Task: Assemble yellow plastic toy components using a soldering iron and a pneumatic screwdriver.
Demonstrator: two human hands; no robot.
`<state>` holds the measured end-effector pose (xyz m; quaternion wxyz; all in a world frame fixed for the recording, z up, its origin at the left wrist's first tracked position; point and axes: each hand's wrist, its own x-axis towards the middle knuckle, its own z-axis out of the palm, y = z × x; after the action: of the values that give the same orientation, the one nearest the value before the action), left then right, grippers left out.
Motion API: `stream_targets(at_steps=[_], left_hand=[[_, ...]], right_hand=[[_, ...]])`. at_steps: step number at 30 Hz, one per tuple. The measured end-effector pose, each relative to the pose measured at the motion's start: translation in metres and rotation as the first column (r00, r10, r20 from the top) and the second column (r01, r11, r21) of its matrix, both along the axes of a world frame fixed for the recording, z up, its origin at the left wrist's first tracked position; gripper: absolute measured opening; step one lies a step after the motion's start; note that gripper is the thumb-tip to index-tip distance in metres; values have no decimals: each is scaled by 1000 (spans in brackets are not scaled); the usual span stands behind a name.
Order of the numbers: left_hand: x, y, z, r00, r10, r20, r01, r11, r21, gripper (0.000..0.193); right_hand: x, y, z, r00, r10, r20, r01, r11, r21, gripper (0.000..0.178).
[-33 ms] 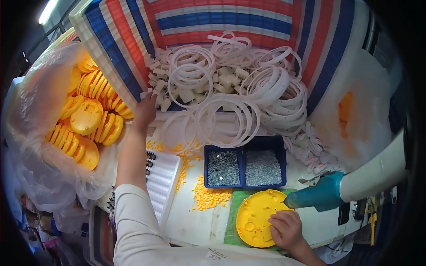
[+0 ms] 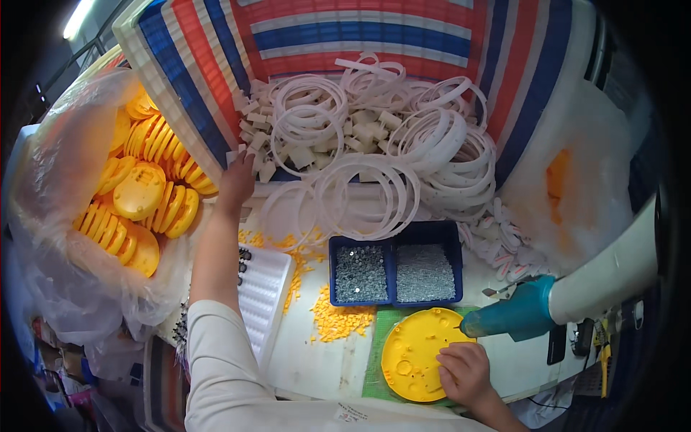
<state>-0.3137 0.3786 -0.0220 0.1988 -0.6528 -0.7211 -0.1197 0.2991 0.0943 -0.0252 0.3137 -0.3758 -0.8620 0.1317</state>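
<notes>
My left hand [image 2: 239, 178] reaches to the left edge of a heap of white plastic blocks [image 2: 302, 155]. Its fingers are closed around a small white block [image 2: 232, 155] at the fingertips, partly hidden. Closer to me, a yellow round plastic cover [image 2: 414, 356] lies flat, its inside with posts and holes facing up. My right hand [image 2: 464, 371] grips the cover's right edge with curled fingers. Just above that hand, the narrow tip of a teal and white tool [image 2: 511, 315], shaped like an electric screwdriver, points at the cover's upper right edge.
A blue two-part tray [image 2: 392, 302] holds small metal parts. White rings [image 2: 367, 194] overhang the striped bin [image 2: 360, 32]. Loose yellow bits [image 2: 338, 320] and a white ridged tray [image 2: 266, 291] lie left of the green mat [image 2: 376, 374]. A plastic bag holds yellow covers [image 2: 140, 191].
The view has shifted very slightly. Both hands keep nearly the same positions, and nothing is visibly taken up or let go.
</notes>
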Motion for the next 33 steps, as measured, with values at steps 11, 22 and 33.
stream_targets(at_steps=[11,22,33], left_hand=[[39,-8,-5,975,96,-200,-86,995,59,11],[268,-260,73,764,-607,217,597,794,119,19],[386,-335,-7,550,-555,624,675,735,59,43]], right_hand=[[18,-32,-6,990,-133,-48,133,991,-7,22],[15,-13,-14,987,-159,27,161,978,-131,29],[0,-12,-7,996,87,-30,-90,990,-107,32]])
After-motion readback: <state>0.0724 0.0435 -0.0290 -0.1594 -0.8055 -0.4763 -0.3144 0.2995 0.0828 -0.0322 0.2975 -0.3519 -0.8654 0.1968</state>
